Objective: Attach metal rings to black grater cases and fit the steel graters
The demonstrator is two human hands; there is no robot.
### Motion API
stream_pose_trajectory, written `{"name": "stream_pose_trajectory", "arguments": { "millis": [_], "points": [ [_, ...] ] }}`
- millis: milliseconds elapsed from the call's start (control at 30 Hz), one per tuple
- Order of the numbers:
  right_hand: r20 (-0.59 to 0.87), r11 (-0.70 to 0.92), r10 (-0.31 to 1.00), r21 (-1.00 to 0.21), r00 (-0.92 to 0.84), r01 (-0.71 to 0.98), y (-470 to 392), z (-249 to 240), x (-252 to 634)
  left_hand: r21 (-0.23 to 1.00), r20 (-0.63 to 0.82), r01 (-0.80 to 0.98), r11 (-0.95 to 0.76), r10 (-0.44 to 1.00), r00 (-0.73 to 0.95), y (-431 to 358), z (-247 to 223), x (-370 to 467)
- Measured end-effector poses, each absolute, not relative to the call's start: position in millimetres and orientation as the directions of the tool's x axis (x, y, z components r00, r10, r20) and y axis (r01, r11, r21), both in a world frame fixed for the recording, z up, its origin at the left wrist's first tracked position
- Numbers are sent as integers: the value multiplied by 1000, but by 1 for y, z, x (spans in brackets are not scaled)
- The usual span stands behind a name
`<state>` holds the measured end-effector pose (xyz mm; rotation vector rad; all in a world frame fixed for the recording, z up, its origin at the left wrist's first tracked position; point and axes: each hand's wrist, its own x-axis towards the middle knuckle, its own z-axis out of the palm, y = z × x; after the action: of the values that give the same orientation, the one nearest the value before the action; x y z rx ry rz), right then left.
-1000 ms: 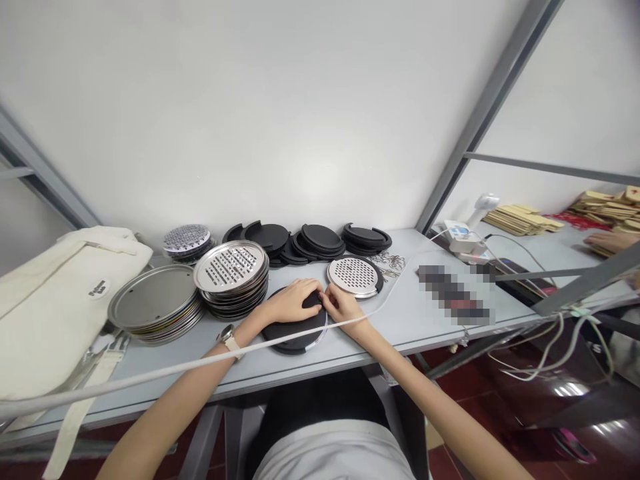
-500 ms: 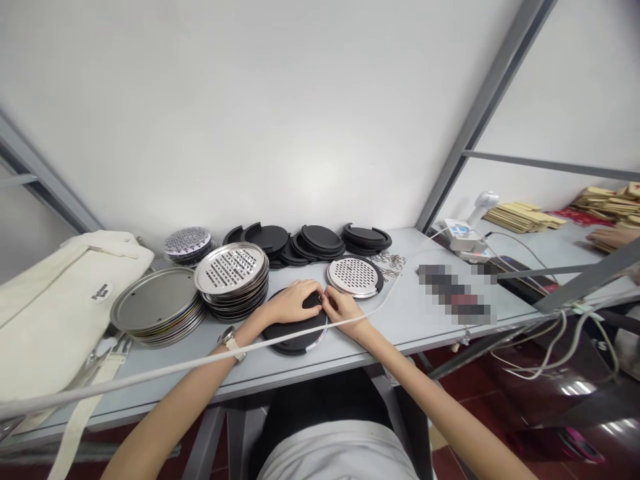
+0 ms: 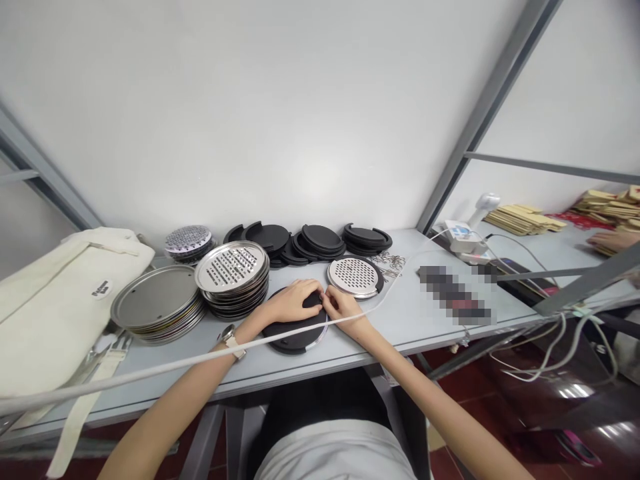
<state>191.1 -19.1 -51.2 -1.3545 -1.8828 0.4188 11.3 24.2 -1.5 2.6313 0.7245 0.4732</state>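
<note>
On the bench before me lies a round black disc [image 3: 287, 339] with a shiny metal rim showing at its lower right. My left hand [image 3: 296, 301] rests over its top, thumb and forefinger pinched together at the upper right edge. Facing it, the fingertips of my right hand [image 3: 344, 308] are pinched at the same spot. A tiny dark or metallic piece sits between the fingertips, too small to name. Just behind my right hand is a perforated metal grater disc [image 3: 354, 275] set in a black holder. A pile of small metal pieces [image 3: 393, 265] lies beside it.
Left of my hands stand a stack of slotted grater discs [image 3: 233, 268], plain round metal plates [image 3: 156, 295] and spiky discs [image 3: 188, 240]. Several black holders [image 3: 320, 240] line the wall. A white cable [image 3: 200, 359] crosses before my arms. A cream bag [image 3: 60, 293] lies left. Another person's hand [image 3: 617, 239] shows far right.
Almost nothing differs. Both hands stay at the disc's edge, with only a slight shift of the fingertips, and the small piece between them shows less.
</note>
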Motion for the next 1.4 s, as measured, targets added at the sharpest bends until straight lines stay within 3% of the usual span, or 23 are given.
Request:
{"name": "stream_pose_trajectory", "arguments": {
  "millis": [433, 600, 900, 1200, 1400],
  "points": [
    [397, 386, 908, -669, -135, 635, -20, -51, 191, 451, 206, 419, -788, 548, 811, 23, 0, 11],
    [417, 410, 897, -667, -144, 622, -17, -54, 192, 495, 135, 451, -743, 579, 804, 20, 7, 7],
    [408, 392, 903, -649, -136, 652, -19, -51, 192, 492, 19, 412, -767, 482, 876, 32, 4, -8],
    [387, 400, 904, -617, -182, 678, -23, -45, 191, 348, 138, 407, -845, 476, 869, 32, -5, 1],
    [376, 398, 906, -591, -197, 702, -23, -43, 192, 336, 170, 389, -858, 462, 870, 31, -7, 0]
  ]
}}
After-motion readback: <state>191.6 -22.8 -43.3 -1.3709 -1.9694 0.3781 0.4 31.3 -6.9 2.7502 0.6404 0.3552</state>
